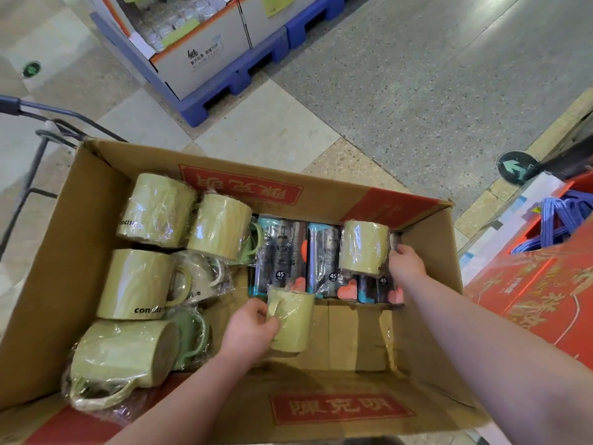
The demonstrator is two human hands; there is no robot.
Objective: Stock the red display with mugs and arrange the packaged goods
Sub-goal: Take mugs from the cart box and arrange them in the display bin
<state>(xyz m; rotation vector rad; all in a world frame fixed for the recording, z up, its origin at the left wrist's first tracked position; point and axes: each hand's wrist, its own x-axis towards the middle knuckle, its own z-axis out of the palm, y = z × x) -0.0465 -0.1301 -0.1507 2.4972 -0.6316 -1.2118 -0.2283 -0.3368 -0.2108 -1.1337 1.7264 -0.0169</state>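
An open cardboard box [426, 261] holds several plastic-wrapped green mugs [157, 210] on its left side and three dark packaged goods [280, 261] standing in a row at the back. My left hand [248, 329] grips a green mug [295, 319] by its handle near the box's middle. Over at the right end of the row, my right hand [406, 263] holds another wrapped green mug [364, 247] by its side. The red display [539, 290] stands to the right of the box.
The box rests on a cart with a dark metal frame [35, 149] at the left. White cartons [199, 49] sit on blue pallets [244, 78] across the tiled floor. Blue hangers [561, 223] lie in the red display.
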